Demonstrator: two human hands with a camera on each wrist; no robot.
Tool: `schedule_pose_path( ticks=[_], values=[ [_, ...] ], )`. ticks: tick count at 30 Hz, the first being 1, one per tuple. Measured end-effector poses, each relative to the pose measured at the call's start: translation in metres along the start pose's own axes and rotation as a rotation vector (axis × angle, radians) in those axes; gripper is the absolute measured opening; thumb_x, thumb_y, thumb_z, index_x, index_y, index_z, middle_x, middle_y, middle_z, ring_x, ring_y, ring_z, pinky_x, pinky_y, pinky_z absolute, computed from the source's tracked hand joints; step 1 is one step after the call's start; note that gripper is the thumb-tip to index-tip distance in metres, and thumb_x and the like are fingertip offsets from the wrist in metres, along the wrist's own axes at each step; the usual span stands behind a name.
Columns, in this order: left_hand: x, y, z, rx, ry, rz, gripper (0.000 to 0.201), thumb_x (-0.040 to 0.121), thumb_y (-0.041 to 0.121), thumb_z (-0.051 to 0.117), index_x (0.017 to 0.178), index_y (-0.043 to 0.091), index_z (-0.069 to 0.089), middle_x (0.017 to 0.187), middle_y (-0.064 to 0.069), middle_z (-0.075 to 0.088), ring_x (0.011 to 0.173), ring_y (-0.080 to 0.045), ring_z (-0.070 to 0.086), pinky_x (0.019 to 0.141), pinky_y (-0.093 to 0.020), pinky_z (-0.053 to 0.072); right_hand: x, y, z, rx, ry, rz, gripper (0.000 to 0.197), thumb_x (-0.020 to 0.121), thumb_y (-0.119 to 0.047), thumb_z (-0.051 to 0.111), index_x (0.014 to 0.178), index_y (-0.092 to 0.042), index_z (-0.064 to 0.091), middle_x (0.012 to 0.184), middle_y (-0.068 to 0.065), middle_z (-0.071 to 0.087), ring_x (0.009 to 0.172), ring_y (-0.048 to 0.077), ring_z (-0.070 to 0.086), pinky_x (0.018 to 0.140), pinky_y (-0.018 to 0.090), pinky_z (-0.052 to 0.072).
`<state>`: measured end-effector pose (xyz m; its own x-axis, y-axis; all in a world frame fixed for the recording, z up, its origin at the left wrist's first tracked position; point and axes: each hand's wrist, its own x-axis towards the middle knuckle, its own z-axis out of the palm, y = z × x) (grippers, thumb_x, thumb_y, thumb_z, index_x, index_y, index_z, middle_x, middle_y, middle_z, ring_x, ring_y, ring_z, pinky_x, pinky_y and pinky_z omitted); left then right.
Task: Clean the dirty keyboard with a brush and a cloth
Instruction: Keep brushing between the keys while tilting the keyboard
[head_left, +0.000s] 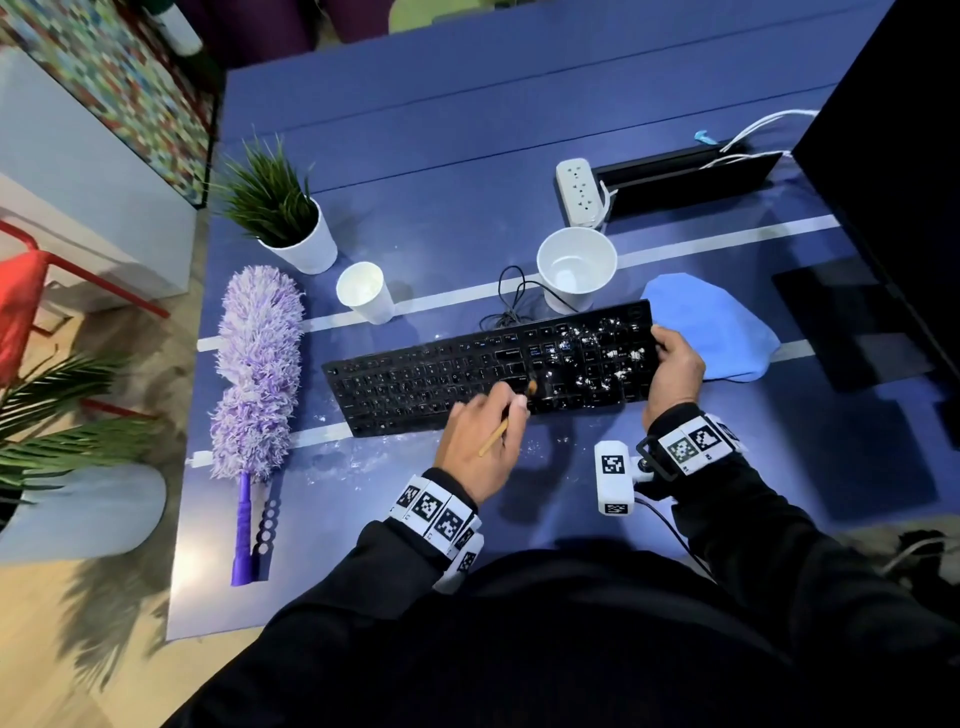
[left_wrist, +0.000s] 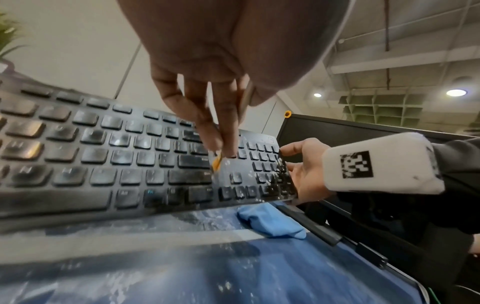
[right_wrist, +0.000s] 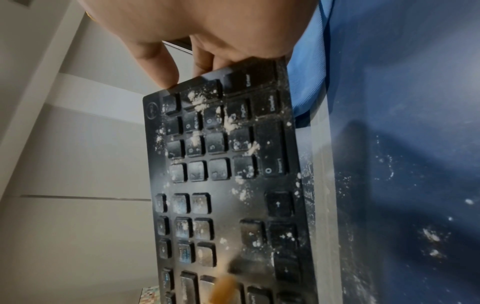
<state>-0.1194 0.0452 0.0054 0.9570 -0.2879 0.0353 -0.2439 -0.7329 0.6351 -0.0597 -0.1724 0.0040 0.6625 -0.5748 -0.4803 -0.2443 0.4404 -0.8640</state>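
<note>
Fingers of the left hand (head_left: 480, 434) pinch a thin wooden-handled brush (head_left: 500, 434) at frame centre, bristles on the dusty black keyboard (head_left: 488, 371). Right hand (head_left: 672, 364) curls its grip around the keyboard's right end, beside the blue cloth (head_left: 719, 327).

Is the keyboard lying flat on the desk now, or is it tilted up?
Tilted. The right hand grips the right end of the keyboard; in the left wrist view its far edge stands raised above the desk.

Black keyboard (head_left: 488, 374) flecked white under the right hand (head_left: 672, 364), light blue cloth (head_left: 714, 332) beyond it, purple-and-white duster (head_left: 257, 369), blue desk (head_left: 467, 156) with white stripes.
</note>
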Motion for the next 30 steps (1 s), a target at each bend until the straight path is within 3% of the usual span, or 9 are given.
schedule_pose_path(
  ticks=[6, 9, 11, 15, 20, 23, 26, 28, 30],
  values=[
    [0.022, 0.007, -0.011, 0.025, 0.156, -0.005, 0.020, 0.104, 0.035, 0.031, 0.084, 0.036, 0.029, 0.087, 0.006, 0.071, 0.076, -0.023, 0.061, 0.072, -0.039, 0.045, 0.004, 0.002, 0.000, 0.009, 0.006, -0.004, 0.016, 0.084, -0.008, 0.057, 0.081, -0.014, 0.071, 0.084, 0.003, 0.068, 0.083, 0.017, 0.062, 0.085, 0.031, 0.051],
    [0.021, 0.000, -0.006, 0.030, 0.077, -0.031, 0.024, 0.102, 0.040, 0.027, 0.086, 0.025, 0.037, 0.083, 0.004, 0.072, 0.077, -0.024, 0.064, 0.074, -0.040, 0.048, 0.004, 0.001, 0.001, 0.040, 0.017, -0.021, 0.017, 0.086, -0.004, 0.054, 0.081, -0.012, 0.069, 0.081, 0.001, 0.066, 0.074, 0.010, 0.062, 0.074, 0.020, 0.052],
    [0.014, -0.003, -0.002, 0.036, 0.033, -0.018, 0.026, 0.102, 0.042, 0.025, 0.086, 0.025, 0.036, 0.079, 0.002, 0.071, 0.077, -0.024, 0.064, 0.075, -0.043, 0.049, 0.003, 0.001, 0.001, 0.051, 0.025, -0.032, 0.018, 0.087, -0.003, 0.053, 0.080, -0.011, 0.067, 0.079, 0.000, 0.064, 0.067, 0.003, 0.062, 0.068, 0.015, 0.049],
    [0.012, -0.004, -0.004, 0.058, 0.102, -0.012, 0.022, 0.102, 0.039, 0.026, 0.090, 0.026, 0.039, 0.088, 0.006, 0.069, 0.080, -0.022, 0.060, 0.075, -0.039, 0.043, 0.000, 0.000, 0.002, 0.073, 0.033, -0.044, 0.020, 0.088, -0.001, 0.052, 0.078, -0.012, 0.066, 0.078, -0.002, 0.063, 0.060, -0.004, 0.061, 0.058, 0.009, 0.046],
    [0.005, -0.020, 0.005, -0.005, -0.182, 0.000, 0.030, 0.098, 0.047, 0.029, 0.084, 0.022, 0.040, 0.069, 0.002, 0.069, 0.062, -0.021, 0.066, 0.061, -0.037, 0.053, 0.001, -0.001, 0.004, 0.068, 0.041, -0.066, 0.019, 0.088, -0.001, 0.052, 0.081, -0.012, 0.067, 0.082, -0.003, 0.064, 0.065, -0.006, 0.060, 0.063, 0.006, 0.045],
    [0.011, -0.011, -0.005, 0.019, -0.020, 0.045, 0.030, 0.102, 0.043, 0.027, 0.085, 0.023, 0.041, 0.072, 0.000, 0.068, 0.062, -0.020, 0.064, 0.062, -0.039, 0.051, 0.001, -0.002, 0.005, 0.083, 0.041, -0.065, 0.020, 0.088, 0.000, 0.052, 0.080, -0.012, 0.067, 0.082, -0.001, 0.065, 0.062, -0.006, 0.061, 0.063, 0.008, 0.046],
    [0.025, 0.000, -0.020, 0.036, 0.157, 0.016, 0.024, 0.103, 0.035, 0.030, 0.086, 0.023, 0.041, 0.082, 0.004, 0.071, 0.070, -0.020, 0.062, 0.071, -0.037, 0.044, -0.001, -0.002, 0.004, 0.082, 0.034, -0.063, 0.020, 0.087, -0.001, 0.053, 0.079, -0.013, 0.067, 0.082, 0.000, 0.065, 0.065, -0.002, 0.062, 0.064, 0.010, 0.047],
    [0.031, -0.001, -0.021, 0.096, 0.155, 0.001, 0.022, 0.103, 0.037, 0.027, 0.088, 0.025, 0.038, 0.081, 0.001, 0.070, 0.075, -0.023, 0.062, 0.074, -0.039, 0.044, -0.001, -0.001, 0.004, 0.074, 0.031, -0.057, 0.019, 0.087, -0.002, 0.054, 0.082, -0.012, 0.067, 0.084, -0.001, 0.066, 0.069, -0.001, 0.062, 0.067, 0.010, 0.047],
    [0.028, -0.008, -0.012, 0.046, 0.038, 0.009, 0.025, 0.102, 0.042, 0.026, 0.087, 0.025, 0.037, 0.076, -0.003, 0.070, 0.069, -0.025, 0.066, 0.066, -0.041, 0.051, 0.001, 0.000, 0.003, 0.068, 0.033, -0.044, 0.016, 0.087, -0.003, 0.055, 0.086, -0.011, 0.068, 0.086, -0.001, 0.067, 0.074, 0.001, 0.062, 0.070, 0.011, 0.048]
  ],
)
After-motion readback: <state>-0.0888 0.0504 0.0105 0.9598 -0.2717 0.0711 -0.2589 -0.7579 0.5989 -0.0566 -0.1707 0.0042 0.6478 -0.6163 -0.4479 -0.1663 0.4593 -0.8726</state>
